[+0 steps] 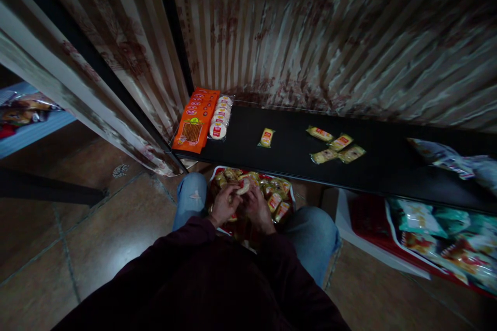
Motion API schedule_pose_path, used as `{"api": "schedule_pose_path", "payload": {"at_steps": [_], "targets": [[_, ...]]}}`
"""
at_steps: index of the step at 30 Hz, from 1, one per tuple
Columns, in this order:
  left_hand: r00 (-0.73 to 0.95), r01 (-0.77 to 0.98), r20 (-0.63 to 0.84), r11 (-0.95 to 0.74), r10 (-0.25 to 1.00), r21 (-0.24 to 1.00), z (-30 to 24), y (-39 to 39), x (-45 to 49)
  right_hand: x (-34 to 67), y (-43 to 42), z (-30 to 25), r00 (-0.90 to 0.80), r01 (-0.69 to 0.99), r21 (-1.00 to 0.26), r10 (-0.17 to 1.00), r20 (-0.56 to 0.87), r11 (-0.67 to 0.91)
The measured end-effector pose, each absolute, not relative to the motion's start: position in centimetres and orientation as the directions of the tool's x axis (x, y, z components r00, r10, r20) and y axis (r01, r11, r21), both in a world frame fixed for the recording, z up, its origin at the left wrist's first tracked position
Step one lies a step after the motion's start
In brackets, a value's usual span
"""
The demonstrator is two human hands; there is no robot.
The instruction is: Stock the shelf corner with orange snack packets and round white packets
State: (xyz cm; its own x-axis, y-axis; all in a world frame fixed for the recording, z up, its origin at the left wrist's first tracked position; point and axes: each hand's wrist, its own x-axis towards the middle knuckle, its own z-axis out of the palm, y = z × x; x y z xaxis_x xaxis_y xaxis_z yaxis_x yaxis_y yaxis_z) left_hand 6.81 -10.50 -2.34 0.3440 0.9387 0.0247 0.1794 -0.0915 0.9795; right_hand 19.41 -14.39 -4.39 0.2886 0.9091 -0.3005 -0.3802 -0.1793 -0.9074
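Note:
My left hand and my right hand meet over a red-rimmed tray full of small wrapped snack packets, which rests between my knees. The fingers of both hands are curled around one pale round packet held just above the pile. On the black shelf ahead lie a single yellow packet and a loose group of several yellow packets. At the shelf's left end a row of orange packs sits next to a row of round white packs.
Corrugated metal sheeting forms the wall behind the shelf. Bagged snacks lie at the shelf's right end, and more bags fill a lower bin on the right. Brown floor tiles spread to the left. A blue shelf holds goods at far left.

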Motion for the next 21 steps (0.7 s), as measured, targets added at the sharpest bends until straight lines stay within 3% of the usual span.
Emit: {"api": "schedule_pose_path", "payload": {"at_steps": [7, 13, 17, 21], "targets": [[0.506, 0.274, 0.173, -0.347, 0.845, 0.897, -2.9, -11.6, 6.1, 20.1, -15.5, -5.4, 0.325, -0.496, -0.835, 0.841, -0.432, -0.237], [0.603, 0.331, 0.323, -0.597, 0.729, 0.731, -4.0, -12.0, 5.9, 19.7, -15.4, -4.4, 0.341, -0.645, -0.726, 0.76, -0.554, -0.239], [0.597, 0.351, 0.331, -0.609, 0.731, 0.711, -4.3, -12.3, 5.8, 19.5, -15.3, -4.0, 0.344, -0.677, -0.699, 0.741, -0.577, -0.23], [0.519, 0.393, 0.271, -0.507, 0.811, 0.767, -4.4, -12.4, 5.9, 19.2, -15.3, -3.8, 0.349, -0.682, -0.703, 0.755, -0.555, -0.202]]}}
